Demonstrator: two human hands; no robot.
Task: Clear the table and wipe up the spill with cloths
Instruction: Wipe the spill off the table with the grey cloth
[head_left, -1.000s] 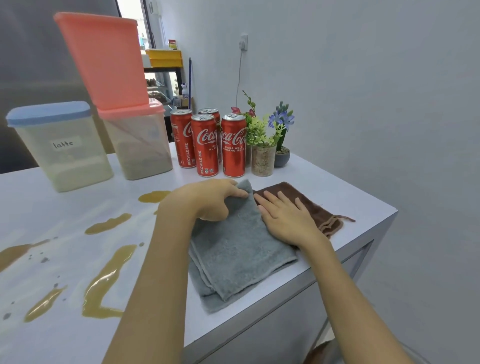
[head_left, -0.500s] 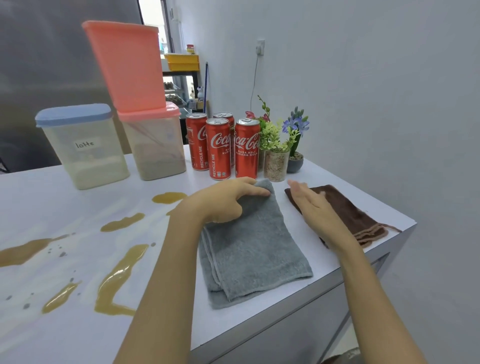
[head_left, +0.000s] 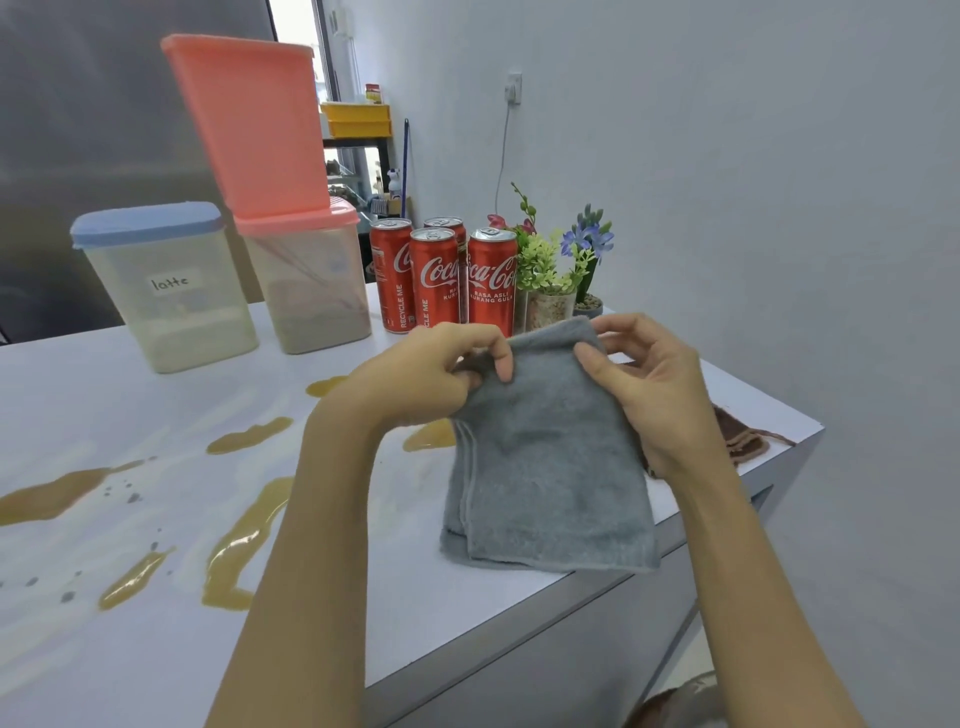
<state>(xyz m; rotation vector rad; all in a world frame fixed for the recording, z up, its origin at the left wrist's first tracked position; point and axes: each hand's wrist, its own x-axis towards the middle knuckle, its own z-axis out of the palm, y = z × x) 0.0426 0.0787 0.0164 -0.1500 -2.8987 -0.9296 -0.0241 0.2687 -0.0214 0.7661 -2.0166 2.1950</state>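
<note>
Left hand (head_left: 441, 371) pinches top left corner of folded grey terry cloth (head_left: 545, 467); right hand (head_left: 644, 384) pinches top right corner. Cloth lifted, hanging, lower edge near white table (head_left: 130, 649) front edge. Brown cloth (head_left: 737, 441) on table behind right wrist, mostly hidden. Brown liquid spill (head_left: 244, 540) streaks left of cloth. Behind: four red cola cans (head_left: 488, 283), small potted plants (head_left: 550, 275), lidded plastic containers (head_left: 171, 286). Half second ago cloth lay flat, right hand off it.

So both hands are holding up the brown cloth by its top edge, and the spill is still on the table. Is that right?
Not quite: the head view shows the left hand and right hand gripping the grey cloth. The brown cloth lies on the table. The spill is indeed unwiped.
</note>
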